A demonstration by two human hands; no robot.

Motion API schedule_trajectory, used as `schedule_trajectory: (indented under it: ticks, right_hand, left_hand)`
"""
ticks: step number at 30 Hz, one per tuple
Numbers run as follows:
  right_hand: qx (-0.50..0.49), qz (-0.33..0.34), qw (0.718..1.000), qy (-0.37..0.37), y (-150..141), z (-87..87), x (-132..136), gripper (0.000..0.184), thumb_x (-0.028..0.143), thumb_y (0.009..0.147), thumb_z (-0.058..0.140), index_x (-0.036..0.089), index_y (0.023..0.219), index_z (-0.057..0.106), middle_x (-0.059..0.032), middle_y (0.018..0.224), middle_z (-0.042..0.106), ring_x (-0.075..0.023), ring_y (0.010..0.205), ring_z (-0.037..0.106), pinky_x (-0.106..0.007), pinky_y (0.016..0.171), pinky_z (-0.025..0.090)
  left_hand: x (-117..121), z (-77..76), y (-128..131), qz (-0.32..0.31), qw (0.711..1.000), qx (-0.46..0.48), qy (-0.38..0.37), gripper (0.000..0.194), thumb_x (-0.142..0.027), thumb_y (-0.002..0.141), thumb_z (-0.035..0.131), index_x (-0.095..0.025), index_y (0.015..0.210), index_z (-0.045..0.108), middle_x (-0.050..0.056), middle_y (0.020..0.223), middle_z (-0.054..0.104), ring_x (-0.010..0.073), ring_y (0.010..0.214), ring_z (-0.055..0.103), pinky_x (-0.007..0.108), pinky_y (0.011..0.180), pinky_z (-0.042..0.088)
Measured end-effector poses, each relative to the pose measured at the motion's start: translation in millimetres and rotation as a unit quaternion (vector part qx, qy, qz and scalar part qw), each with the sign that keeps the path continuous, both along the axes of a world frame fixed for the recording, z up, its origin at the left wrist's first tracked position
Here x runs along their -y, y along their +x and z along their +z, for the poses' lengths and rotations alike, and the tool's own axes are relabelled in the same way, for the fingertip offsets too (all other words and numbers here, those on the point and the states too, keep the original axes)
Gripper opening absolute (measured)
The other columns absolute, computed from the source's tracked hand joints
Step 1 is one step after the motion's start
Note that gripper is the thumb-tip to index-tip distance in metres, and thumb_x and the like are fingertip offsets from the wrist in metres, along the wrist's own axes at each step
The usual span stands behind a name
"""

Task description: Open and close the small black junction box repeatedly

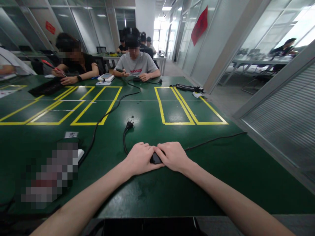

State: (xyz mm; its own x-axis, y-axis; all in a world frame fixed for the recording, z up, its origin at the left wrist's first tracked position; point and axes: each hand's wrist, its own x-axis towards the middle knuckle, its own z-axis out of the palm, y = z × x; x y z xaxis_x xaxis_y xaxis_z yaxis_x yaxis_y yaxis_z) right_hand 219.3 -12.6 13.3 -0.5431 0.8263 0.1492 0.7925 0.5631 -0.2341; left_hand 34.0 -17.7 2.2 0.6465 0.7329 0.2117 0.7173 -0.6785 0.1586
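Observation:
My left hand [139, 158] and my right hand [173, 155] rest side by side on the green table [152, 190], fingers curled round a small black object [155, 159] that shows only between them. A black cable runs from under my left hand to a black plug [129, 125] lying on the table just beyond. Another thin black cable [216, 138] leads from my right hand off to the right edge.
Yellow tape rectangles [177, 105] mark the tabletop. A white power strip [80, 154] and a small paper label [71, 134] lie at the left. Two people sit at the far side with tools; a black tool [189, 88] lies far right. A glass wall stands right.

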Motion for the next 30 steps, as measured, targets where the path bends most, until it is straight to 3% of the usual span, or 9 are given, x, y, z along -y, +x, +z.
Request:
schedule_trajectory:
  ticks: [3,8,14,19,24,26,30]
  right_hand:
    - [0.022,-0.023,0.999,-0.008,-1.5,2.0,1.7,0.054,0.034,0.109,0.032,0.019,0.079,0.074,-0.0103,0.078,0.077,-0.0203,0.066,0.067,-0.033,0.062,0.03]
    - [-0.014,-0.084,0.996,-0.033,0.1,2.9,-0.3,0.059,0.038,0.11,0.03,0.02,0.072,0.071,-0.0091,0.072,0.074,-0.0201,0.064,0.066,-0.032,0.061,0.03]
    - [-0.003,-0.003,0.999,-0.047,0.9,5.8,-1.7,0.045,0.038,0.109,0.04,0.02,0.081,0.07,-0.0059,0.079,0.076,-0.0191,0.07,0.067,-0.03,0.062,0.03]
    - [0.044,-0.04,0.997,-0.041,2.4,9.5,1.1,0.053,0.032,0.109,0.034,0.018,0.078,0.074,-0.0104,0.077,0.077,-0.0201,0.065,0.067,-0.033,0.06,0.029]
    - [-0.023,-0.065,0.996,-0.064,4.5,5.7,2.6,0.062,0.036,0.111,0.028,0.018,0.071,0.071,-0.0088,0.072,0.075,-0.0192,0.065,0.068,-0.032,0.062,0.032]
    - [-0.054,-0.052,0.994,-0.075,5.9,3.1,1.6,0.062,0.04,0.111,0.029,0.019,0.07,0.07,-0.0072,0.071,0.075,-0.0184,0.065,0.068,-0.03,0.062,0.034]
    - [-0.114,-0.005,0.993,-0.036,13.4,0.6,-2.0,0.042,0.046,0.106,0.042,0.02,0.099,0.075,-0.0071,0.093,0.079,-0.0215,0.084,0.073,-0.029,0.072,0.046]
  left_hand:
    - [1.5,3.5,0.2,-0.005,1.0,0.003,0.023,0.051,-0.066,0.081,0.075,-0.018,0.093,0.063,0.007,0.084,0.073,0.0273,0.079,0.069,0.038,0.074,0.049]
    - [2.5,7.2,-1.7,-0.052,0.995,-0.006,0.089,0.035,-0.051,0.098,0.061,-0.016,0.104,0.063,0.009,0.091,0.072,0.0259,0.085,0.067,0.037,0.074,0.046]
    - [3.1,4.4,-0.7,-0.037,0.997,-0.019,0.064,0.048,-0.061,0.098,0.056,-0.014,0.091,0.065,0.011,0.084,0.071,0.0266,0.078,0.067,0.04,0.076,0.047]
    - [5.0,4.8,0.7,-0.039,0.996,0.021,0.081,0.052,-0.063,0.097,0.058,-0.012,0.108,0.064,0.011,0.09,0.072,0.0274,0.082,0.067,0.039,0.074,0.046]
    - [4.6,3.5,-1.4,-0.079,0.982,0.024,0.172,0.021,-0.031,0.1,0.056,-0.014,0.11,0.064,0.008,0.096,0.073,0.024,0.085,0.064,0.038,0.073,0.045]
    - [3.6,2.7,-2.6,-0.085,0.979,0.017,0.184,0.018,-0.03,0.1,0.057,-0.014,0.103,0.065,0.007,0.091,0.073,0.0235,0.083,0.063,0.038,0.073,0.044]
    - [0.4,3.0,-5.8,-0.059,0.988,0.02,0.145,0.03,-0.044,0.099,0.059,-0.015,0.1,0.067,0.007,0.086,0.072,0.0237,0.081,0.063,0.038,0.073,0.043]
